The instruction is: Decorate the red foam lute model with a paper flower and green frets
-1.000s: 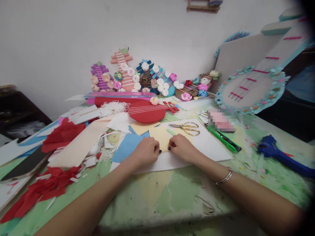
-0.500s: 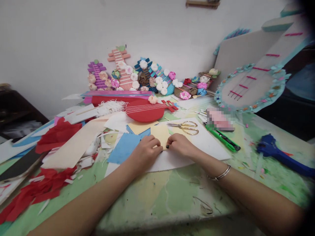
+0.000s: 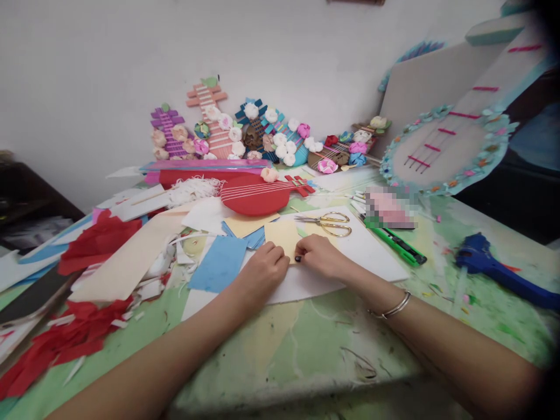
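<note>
A small pale yellow sheet of paper (image 3: 280, 236) lies over a white board (image 3: 367, 256) in front of me. My left hand (image 3: 266, 269) has its fingers curled closed at the sheet's lower left edge. On the opposite side, my right hand (image 3: 318, 256) pinches the lower right edge, its thumb close to the left fingers. The fingertips partly hide the paper's near edge. Blue paper (image 3: 219, 263) rests beside my left hand, and more yellow paper (image 3: 251, 225) lies behind it. Gold-handled scissors (image 3: 335, 224) are on the board beyond my right hand.
A red paper lute (image 3: 256, 203) lies behind the sheets. Flower-covered model instruments (image 3: 219, 137) lean on the wall. Right are a green utility knife (image 3: 400, 246), a blue glue gun (image 3: 476, 256) and a large light-blue instrument (image 3: 441, 149). Red crepe paper (image 3: 98, 242) and scraps lie left.
The view has shifted slightly. My left fingers have curled in at the yellow paper's near edge, and both hands stay at the sheet.
</note>
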Demonstrator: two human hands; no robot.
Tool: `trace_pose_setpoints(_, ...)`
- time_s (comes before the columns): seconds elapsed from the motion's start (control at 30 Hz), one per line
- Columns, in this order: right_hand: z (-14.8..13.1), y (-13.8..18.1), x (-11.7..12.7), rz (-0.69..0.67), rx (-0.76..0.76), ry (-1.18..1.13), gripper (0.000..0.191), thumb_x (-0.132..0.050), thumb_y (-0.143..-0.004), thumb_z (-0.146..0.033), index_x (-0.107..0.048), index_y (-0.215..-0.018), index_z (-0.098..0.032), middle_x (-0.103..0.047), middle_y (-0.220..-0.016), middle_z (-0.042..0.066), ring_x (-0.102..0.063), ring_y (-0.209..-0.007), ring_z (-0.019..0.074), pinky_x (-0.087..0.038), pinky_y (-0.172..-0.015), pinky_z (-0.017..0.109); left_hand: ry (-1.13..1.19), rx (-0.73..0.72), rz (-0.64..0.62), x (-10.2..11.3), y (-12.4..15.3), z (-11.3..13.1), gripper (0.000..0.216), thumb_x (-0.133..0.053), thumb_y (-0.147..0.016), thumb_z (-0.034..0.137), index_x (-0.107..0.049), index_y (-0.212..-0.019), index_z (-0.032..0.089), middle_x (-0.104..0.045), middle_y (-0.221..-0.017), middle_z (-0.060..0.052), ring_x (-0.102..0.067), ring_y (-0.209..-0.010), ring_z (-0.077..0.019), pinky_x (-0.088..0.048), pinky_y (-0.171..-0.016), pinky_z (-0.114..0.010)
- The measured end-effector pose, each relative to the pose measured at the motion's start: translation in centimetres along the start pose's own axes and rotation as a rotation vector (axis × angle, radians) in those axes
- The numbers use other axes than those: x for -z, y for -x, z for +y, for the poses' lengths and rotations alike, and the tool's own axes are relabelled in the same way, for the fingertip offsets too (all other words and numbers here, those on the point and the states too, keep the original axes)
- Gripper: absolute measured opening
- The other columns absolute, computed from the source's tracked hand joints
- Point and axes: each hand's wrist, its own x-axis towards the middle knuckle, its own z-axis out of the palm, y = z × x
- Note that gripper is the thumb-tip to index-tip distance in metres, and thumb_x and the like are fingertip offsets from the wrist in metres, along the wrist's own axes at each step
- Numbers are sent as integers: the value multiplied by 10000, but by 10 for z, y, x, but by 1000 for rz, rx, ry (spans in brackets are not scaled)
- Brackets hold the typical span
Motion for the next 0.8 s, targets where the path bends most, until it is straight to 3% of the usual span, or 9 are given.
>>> trace_pose_setpoints(0.13, 1, 5, -2, 72, 84, 25, 126, -525, -698, -105, -635, -719, -162, -627, -762, 43, -492, -749, 164, -326, -663, 259, 68, 24, 60, -4, 0, -3, 206, -454, -874, 139, -595, -724, 128, -566, -716, -68, -497, -726, -178, -436, -670, -300)
trace_pose_setpoints(0.3, 7, 7, -5, 259, 419, 103, 123, -577, -740, -78, -650, -674, -151, -606, -730, 55, -468, -790, 174, -356, -718, 274, 150, 87, 153, -8, 0, -7, 210, -481, -853, 132, -594, -676, 124, -576, -691, -58, -512, -703, -163, -449, -657, -281)
trace_pose_setpoints(0.4, 8, 7, -8, 295, 526, 150, 193, -552, -788, -96, -663, -637, -141, -604, -721, 67, -479, -755, 164, -372, -679, 265, 190, 106, 182, -9, 2, -9, 202, -495, -845, 139, -598, -671, 133, -586, -688, -50, -523, -699, -158, -453, -662, -280)
trace_pose_setpoints(0.8, 6, 12, -8, 269, 456, 158, 199, -550, -799, -127, -709, -690, -173, -634, -728, 43, -551, -728, 135, -387, -647, 229, 254, 137, 114, -6, 2, -12, 178, -479, -849, 145, -588, -708, 141, -588, -719, -44, -526, -697, -151, -432, -650, -270)
